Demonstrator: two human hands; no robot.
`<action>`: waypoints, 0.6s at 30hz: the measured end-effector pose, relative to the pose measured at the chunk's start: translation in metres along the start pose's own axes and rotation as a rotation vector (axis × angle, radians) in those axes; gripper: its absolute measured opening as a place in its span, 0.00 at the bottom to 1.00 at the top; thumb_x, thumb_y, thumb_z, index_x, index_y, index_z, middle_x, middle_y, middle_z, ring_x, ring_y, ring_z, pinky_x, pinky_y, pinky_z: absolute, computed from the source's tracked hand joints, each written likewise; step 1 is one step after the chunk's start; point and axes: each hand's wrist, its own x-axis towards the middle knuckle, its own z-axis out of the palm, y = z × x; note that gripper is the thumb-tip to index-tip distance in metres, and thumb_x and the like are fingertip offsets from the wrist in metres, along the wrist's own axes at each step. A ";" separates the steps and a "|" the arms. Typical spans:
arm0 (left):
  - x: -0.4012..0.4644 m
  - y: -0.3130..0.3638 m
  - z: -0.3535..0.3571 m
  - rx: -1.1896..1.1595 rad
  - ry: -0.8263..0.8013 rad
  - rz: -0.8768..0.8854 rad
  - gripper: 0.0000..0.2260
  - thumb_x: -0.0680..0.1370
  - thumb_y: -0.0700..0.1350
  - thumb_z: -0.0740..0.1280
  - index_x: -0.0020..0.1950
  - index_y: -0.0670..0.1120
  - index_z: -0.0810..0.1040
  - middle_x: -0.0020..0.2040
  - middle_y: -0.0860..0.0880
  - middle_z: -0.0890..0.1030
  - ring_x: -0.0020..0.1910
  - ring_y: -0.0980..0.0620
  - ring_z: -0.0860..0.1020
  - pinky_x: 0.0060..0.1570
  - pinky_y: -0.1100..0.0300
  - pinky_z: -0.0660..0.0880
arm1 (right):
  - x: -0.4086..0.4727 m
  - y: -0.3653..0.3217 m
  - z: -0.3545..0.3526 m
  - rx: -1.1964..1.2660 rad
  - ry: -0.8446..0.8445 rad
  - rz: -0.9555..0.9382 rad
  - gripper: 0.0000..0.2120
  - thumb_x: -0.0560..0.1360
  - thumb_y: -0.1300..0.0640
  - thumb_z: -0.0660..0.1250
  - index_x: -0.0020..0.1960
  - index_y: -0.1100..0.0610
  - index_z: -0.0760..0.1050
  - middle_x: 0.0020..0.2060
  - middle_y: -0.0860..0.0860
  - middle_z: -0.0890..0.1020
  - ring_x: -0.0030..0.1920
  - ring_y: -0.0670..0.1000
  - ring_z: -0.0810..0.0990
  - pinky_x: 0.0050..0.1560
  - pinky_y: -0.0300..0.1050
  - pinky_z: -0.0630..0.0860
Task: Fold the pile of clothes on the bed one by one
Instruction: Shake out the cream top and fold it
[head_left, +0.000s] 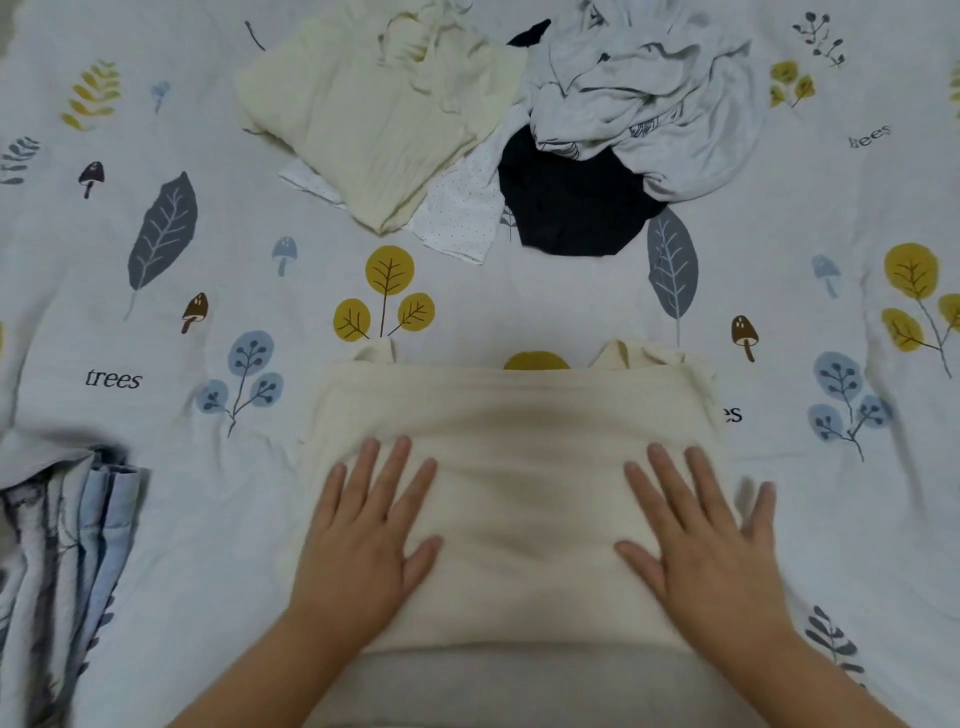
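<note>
A cream garment (519, 467) lies folded into a rectangle on the bed in front of me. My left hand (363, 535) rests flat on its left part, fingers spread, holding nothing. My right hand (711, 540) lies flat on its right part in the same way. Further back sits the pile of unfolded clothes: a pale yellow piece (374, 124), a white dotted piece (462, 213), a black piece (571, 208) and a crumpled light grey-white piece (649, 93).
The bed sheet (208, 260) is white with printed leaves, mushrooms and the word "trees". A blue-and-grey striped fabric (62, 561) lies bunched at the lower left edge. A grey band of cloth (493, 686) shows at the bottom between my forearms.
</note>
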 end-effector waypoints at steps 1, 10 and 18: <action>0.001 -0.003 -0.004 0.011 -0.013 -0.028 0.28 0.79 0.61 0.43 0.71 0.48 0.67 0.72 0.44 0.67 0.71 0.42 0.61 0.71 0.49 0.49 | -0.001 0.008 -0.002 0.014 -0.013 0.028 0.32 0.78 0.37 0.40 0.71 0.54 0.65 0.72 0.55 0.65 0.71 0.59 0.60 0.63 0.70 0.54; -0.011 0.025 -0.025 -0.020 0.052 0.061 0.25 0.81 0.55 0.46 0.65 0.43 0.74 0.66 0.39 0.73 0.66 0.40 0.71 0.64 0.45 0.59 | -0.014 0.003 -0.050 0.840 0.020 0.682 0.28 0.73 0.59 0.65 0.71 0.62 0.62 0.46 0.55 0.77 0.53 0.57 0.72 0.48 0.46 0.68; -0.019 0.012 -0.029 -0.169 -0.032 0.153 0.21 0.74 0.51 0.56 0.58 0.42 0.79 0.59 0.40 0.79 0.56 0.42 0.79 0.55 0.48 0.75 | -0.010 -0.006 -0.086 1.171 -0.184 0.624 0.07 0.71 0.67 0.67 0.49 0.63 0.78 0.39 0.56 0.82 0.40 0.56 0.80 0.39 0.46 0.76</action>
